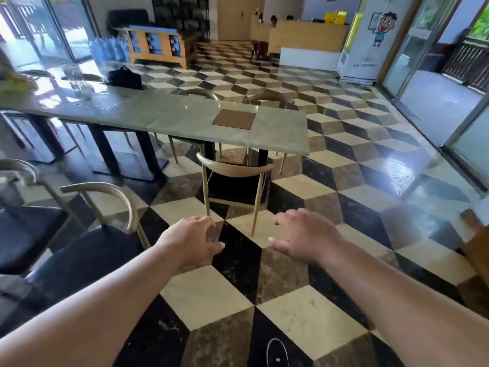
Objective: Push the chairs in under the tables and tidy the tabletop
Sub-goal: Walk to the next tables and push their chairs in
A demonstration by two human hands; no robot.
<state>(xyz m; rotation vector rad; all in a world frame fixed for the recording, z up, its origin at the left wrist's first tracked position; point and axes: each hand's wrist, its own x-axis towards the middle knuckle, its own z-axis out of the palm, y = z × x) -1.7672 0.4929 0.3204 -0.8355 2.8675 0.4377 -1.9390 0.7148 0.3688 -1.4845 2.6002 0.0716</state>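
A long grey-green table (280, 133) runs from the left to the middle of the view. A wooden chair (234, 168) with a curved back stands tucked at its near right end. My left hand (193, 242) and my right hand (304, 234) are stretched out side by side above the floor, short of that chair, fingers apart and holding nothing. A second chair (105, 192) with a dark seat stands pulled out at my left, and a third chair (18, 168) sits further left. On the tabletop lie a brown square mat (234, 119), a black bag (125, 78) and a clear jar (76, 80).
Two more chair backs (201, 92) show behind the table. The floor is a glossy cube-pattern tile. A wooden cabinet (156, 46) and water bottles stand at the back left, a reception counter (307, 35) at the back. Glass doors line the right. A brown object (476, 247) pokes in at the right edge.
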